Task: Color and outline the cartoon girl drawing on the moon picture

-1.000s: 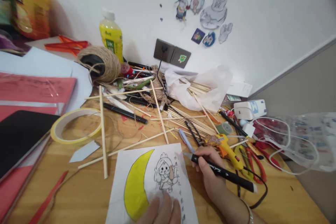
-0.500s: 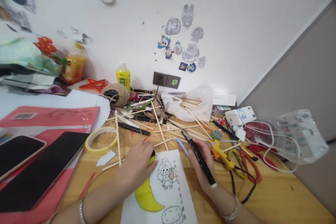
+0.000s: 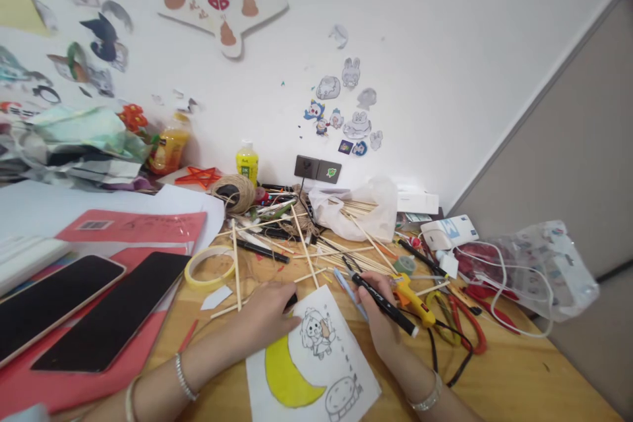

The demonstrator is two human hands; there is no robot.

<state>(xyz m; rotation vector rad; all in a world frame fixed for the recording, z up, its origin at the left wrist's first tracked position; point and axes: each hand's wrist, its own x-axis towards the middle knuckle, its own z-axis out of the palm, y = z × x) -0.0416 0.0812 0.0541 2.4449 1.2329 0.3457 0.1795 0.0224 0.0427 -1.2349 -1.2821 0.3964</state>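
Observation:
My right hand (image 3: 378, 313) grips a black marker (image 3: 383, 300), its tip pointing up and left and its white end down to the right. Beside those fingers is a light blue pen (image 3: 349, 291); I cannot tell whether the hand touches it. My left hand (image 3: 270, 311) is closed around a small black piece (image 3: 291, 301) that looks like a marker cap, mostly hidden by the fingers. It rests at the upper left of a white drawing sheet (image 3: 260, 386). On the paper are a yellow-coloured crescent moon (image 3: 289, 376), an outlined figure (image 3: 316, 333) and a round cake (image 3: 341, 399).
Thin wooden sticks (image 3: 306, 247) lie scattered behind the hands. To the left are a tape roll (image 3: 188, 270), a twine ball (image 3: 237, 191) and two phones (image 3: 119, 310). A yellow glue gun (image 3: 415, 300), red-handled pliers (image 3: 469, 323) and a white cable (image 3: 504, 277) lie right.
The view has tilted up and shifted left. The paper has turned anticlockwise, and more of the moon shows. The marker stays in my right hand, now more slanted.

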